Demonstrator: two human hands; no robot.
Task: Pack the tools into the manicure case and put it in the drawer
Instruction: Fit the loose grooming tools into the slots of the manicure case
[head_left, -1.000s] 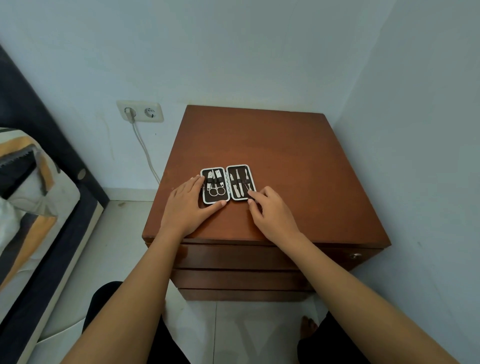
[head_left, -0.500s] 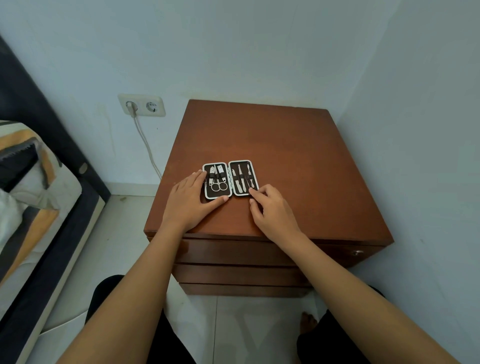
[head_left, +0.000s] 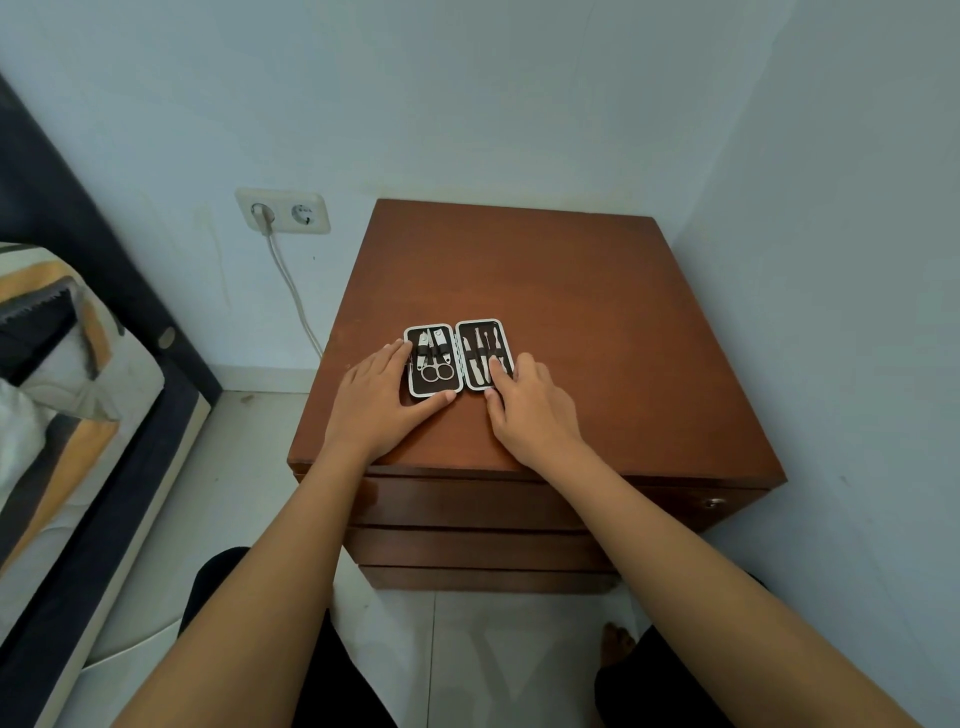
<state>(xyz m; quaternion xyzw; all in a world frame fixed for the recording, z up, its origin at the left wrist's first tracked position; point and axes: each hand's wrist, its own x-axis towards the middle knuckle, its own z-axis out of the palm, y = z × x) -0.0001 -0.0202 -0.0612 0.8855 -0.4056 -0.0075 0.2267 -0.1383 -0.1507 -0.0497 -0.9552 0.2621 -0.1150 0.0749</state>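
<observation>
A small manicure case (head_left: 459, 356) lies open flat on the brown wooden nightstand (head_left: 545, 291). Its left half holds scissors (head_left: 436, 370) and clippers; its right half holds several thin metal tools (head_left: 480, 353) under elastic bands. My left hand (head_left: 379, 402) lies flat against the case's left side, thumb along its near edge. My right hand (head_left: 530, 410) rests at the right half, with fingertips on the lower ends of the tools there. The nightstand's closed drawers (head_left: 467, 504) face me below the top.
A wall socket (head_left: 283, 210) with a white cable plugged in sits left of the nightstand. A bed with a patterned cover (head_left: 62, 364) is at the left. Walls close the back and the right side. My knees and a foot are over the tiled floor below.
My right fingertips have moved up from the case's near right corner onto the tools in the right half. My left hand stays against the left half.
</observation>
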